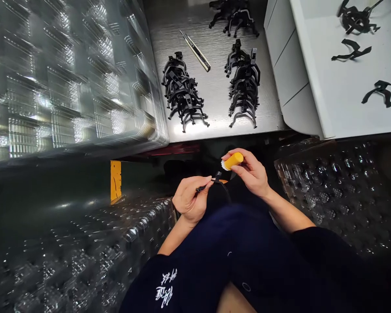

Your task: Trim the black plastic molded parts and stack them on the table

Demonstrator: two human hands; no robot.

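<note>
Between the thumb and fingers of my left hand [192, 198] is pinched a small black plastic bracket [218, 177], partly hidden by the fingers and hard to make out against the dark clothing. My right hand [252, 174] grips a yellow cylinder [233, 161] with a white, bristle-like end, perhaps a small brush. The white end points down and left, a short way above the bracket, and seems apart from it. On the metal table beyond my hands lie a left row of black brackets [184, 93] and a right row of black brackets [244, 93].
A utility knife [195, 51] lies between the rows, with more black brackets [234, 17] behind. Stacked clear plastic trays [68, 78] stand at left. A white bin [345, 91] at right holds several black pieces. Clear blister trays [339, 191] flank my body on both sides.
</note>
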